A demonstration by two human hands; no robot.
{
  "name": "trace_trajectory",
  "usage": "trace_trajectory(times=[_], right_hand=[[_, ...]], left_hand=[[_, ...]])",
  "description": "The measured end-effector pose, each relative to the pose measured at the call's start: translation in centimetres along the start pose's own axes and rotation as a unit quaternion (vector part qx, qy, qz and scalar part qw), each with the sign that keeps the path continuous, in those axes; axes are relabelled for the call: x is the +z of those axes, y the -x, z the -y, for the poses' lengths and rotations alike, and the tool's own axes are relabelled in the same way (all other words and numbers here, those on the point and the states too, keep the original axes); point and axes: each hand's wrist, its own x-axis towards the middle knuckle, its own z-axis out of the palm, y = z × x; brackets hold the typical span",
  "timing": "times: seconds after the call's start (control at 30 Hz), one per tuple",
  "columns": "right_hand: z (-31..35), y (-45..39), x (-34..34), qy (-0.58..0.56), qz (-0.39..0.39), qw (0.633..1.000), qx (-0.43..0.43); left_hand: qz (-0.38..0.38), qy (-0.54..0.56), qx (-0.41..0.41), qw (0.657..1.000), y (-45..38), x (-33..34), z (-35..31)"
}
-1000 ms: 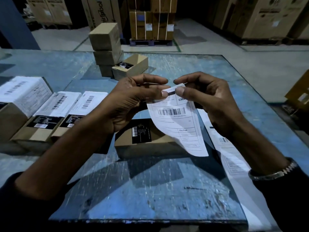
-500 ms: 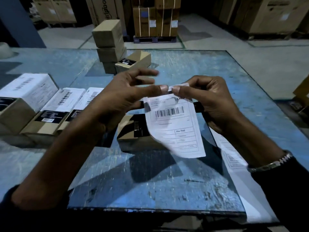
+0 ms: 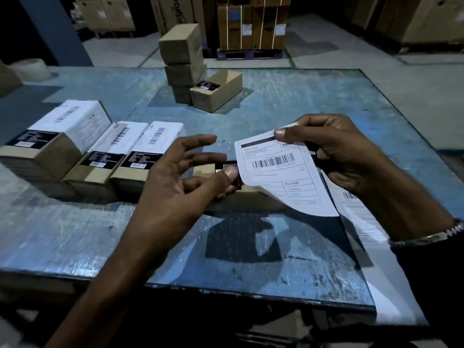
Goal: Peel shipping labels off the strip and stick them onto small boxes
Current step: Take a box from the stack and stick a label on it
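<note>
- Three white-labelled brown cardboard boxes (image 3: pixel 100 156) sit left of the left hand (image 3: pixel 180 182), whose fingers (image 3: pixel 198 141) are spread, holding nothing.
- Right hand (image 3: pixel 339 154) fingers pinch the white barcode shipping label (image 3: pixel 278 172) by its top edge; its long axis hangs toward the blue scuffed table (image 3: pixel 276 96), over a small brown box (image 3: pixel 253 192).

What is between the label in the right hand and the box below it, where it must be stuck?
Only the left hand. The right hand pinches the label by its top edge above the small box, while the left hand's open fingers reach over the box's left end. Nothing else visible stands between.
</note>
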Motion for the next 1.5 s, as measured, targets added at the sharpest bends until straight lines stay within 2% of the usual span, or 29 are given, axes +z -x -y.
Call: trace_trajectory(times=[0.07, 0.13, 0.3, 0.37, 0.47, 0.7, 0.87, 1.5], right_hand=[[0.1, -0.1, -0.2, 0.006, -0.004, 1.0, 0.006], [0.0, -0.2, -0.3, 0.018, -0.005, 1.0, 0.007], [-0.1, 0.0, -0.4, 0.061, 0.023, 0.998, 0.012], [0.0, 0.0, -0.6, 0.073, 0.025, 0.997, 0.013], [0.1, 0.1, -0.7, 0.085, 0.021, 0.996, 0.013], [0.3, 0.0, -1.0, 0.102, 0.022, 0.994, 0.028], [0.1, 0.0, -1.1, 0.15, -0.02, 0.989, -0.002], [-0.6, -0.6, -1.3, 0.12, -0.041, 0.99, 0.064]], left_hand=[[-0.03, -0.04, 0.013, 0.999, 1.4, 0.4, 0.1], [-0.044, -0.046, -0.01, 0.998, 2.6, 0.8, 0.7], [-0.002, 0.033, -0.155, 0.987, 3.0, 1.9, 0.7], [0.016, 0.033, -0.17, 0.985, 2.6, 2.5, 0.9], [0.017, 0.028, -0.156, 0.987, 2.0, 3.0, 1.7], [0.01, 0.102, -0.119, 0.988, 1.6, 3.6, 3.2], [0.008, 0.112, -0.092, 0.989, 1.5, 4.1, 3.6], [-0.046, 0.07, -0.115, 0.99, 1.4, 4.1, 4.0]])
